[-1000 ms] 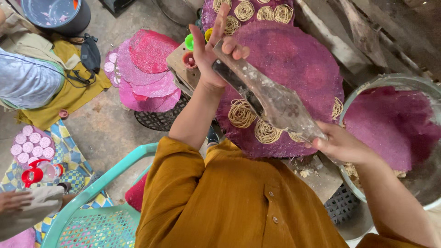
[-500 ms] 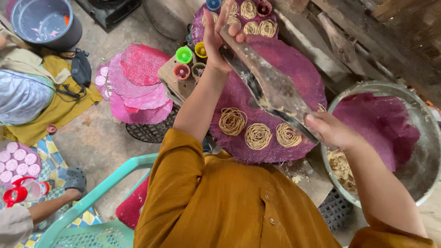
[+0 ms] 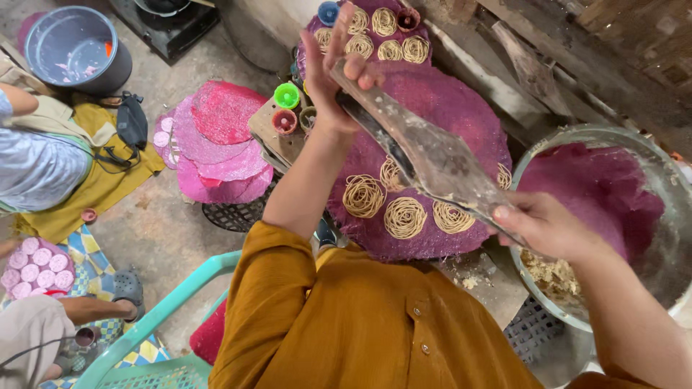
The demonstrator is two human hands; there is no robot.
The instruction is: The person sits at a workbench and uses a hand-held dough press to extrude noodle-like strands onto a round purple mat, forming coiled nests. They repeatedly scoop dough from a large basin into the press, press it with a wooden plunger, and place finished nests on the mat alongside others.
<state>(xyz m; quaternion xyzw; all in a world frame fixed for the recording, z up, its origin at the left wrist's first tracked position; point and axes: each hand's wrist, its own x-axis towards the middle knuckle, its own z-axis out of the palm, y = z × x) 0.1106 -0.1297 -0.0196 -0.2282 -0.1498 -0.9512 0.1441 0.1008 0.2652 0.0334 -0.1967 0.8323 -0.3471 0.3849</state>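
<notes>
I hold a long, dough-smeared metal press [image 3: 432, 155] with both hands above a round purple woven mat [image 3: 461, 108]. My left hand [image 3: 333, 65] grips its far end. My right hand [image 3: 546, 227] grips the near end, next to a large metal basin [image 3: 555, 140]. Below the press, several coiled nests of pale noodle [image 3: 404, 216] lie on the mat. A second purple mat with noodle coils [image 3: 386, 32] lies farther away. The basin is covered by a purple cloth [image 3: 598, 191], with crumbly dough [image 3: 551, 274] at its near rim.
Small green and red cups [image 3: 286, 108] stand on a low stand to the left. A stack of pink mats [image 3: 216, 144] lies on the floor. A grey bucket [image 3: 76, 47] stands far left. Other people sit at left [image 3: 32, 162]. A teal plastic chair [image 3: 155, 324] is beneath me.
The view has shifted so the mats sit lower in frame. Both hands stay on the press, which has moved slightly across the mat; a row of noodle coils now shows beneath it.
</notes>
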